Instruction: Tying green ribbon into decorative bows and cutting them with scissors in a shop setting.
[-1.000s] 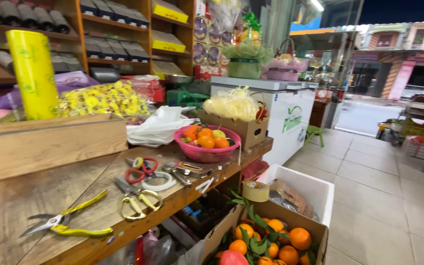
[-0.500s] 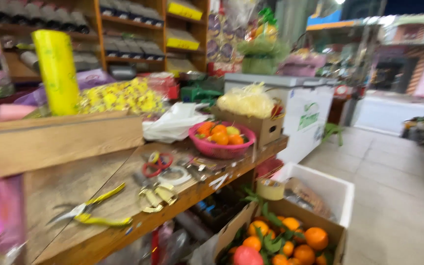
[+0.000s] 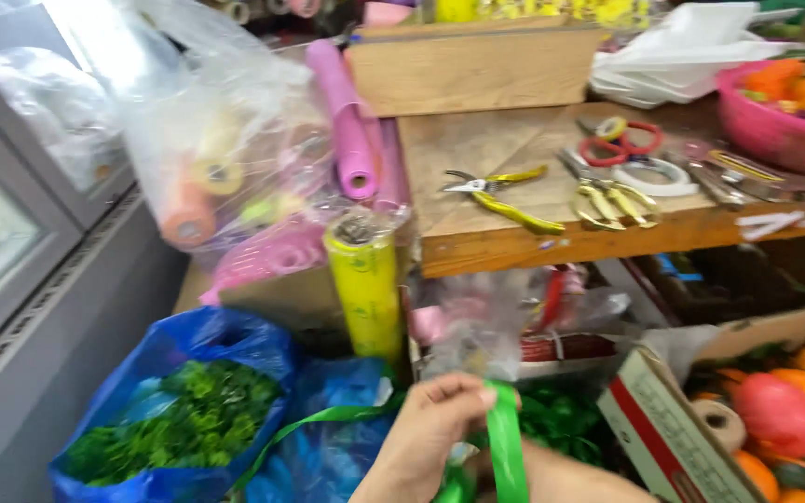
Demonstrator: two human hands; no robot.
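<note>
My left hand [image 3: 430,433] is at the bottom middle, its fingers pinched on a bright green ribbon [image 3: 507,447] that runs down out of view and trails left over a blue bag. A patch of my right hand or forearm [image 3: 579,480] shows just right of the ribbon at the frame's bottom edge, with its fingers hidden. A yellow roll of film [image 3: 365,289] stands upright right above my left hand.
A blue bag of green leaves [image 3: 179,428] sits lower left. The wooden bench [image 3: 477,149] holds yellow-handled pruners [image 3: 505,200], gold scissors [image 3: 607,200], a tape ring [image 3: 649,177] and a pink basket of oranges [image 3: 775,121]. Pink rolls [image 3: 347,130] lean beside a clear bag [image 3: 216,140]. A fruit carton [image 3: 663,428] is lower right, a glass-fronted cooler [image 3: 11,214] left.
The view has swung down and to the left, from across the bench toward the floor beside it. My left hand with the green ribbon has come into view.
</note>
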